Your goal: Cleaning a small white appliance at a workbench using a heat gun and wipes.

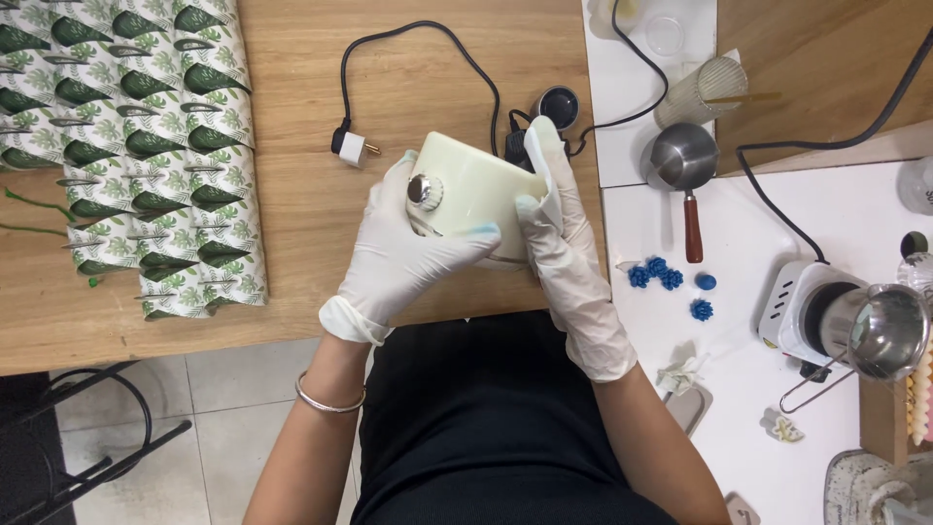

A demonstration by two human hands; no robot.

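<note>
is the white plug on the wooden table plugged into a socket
No, the white plug lies loose on the wooden table with its prongs bare, left of the cream appliance held in both gloved hands.

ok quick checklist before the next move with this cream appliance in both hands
1. Both hands on the cream appliance: ok, left hand wraps the knob side, right hand the other.
2. Gloves whole: cannot tell.
3. Plug out of any socket: ok, it lies loose on the wooden table.
4. Cord untangled: cannot tell, it runs behind the appliance.
5. Blue pieces apart from the hands: ok.
</note>
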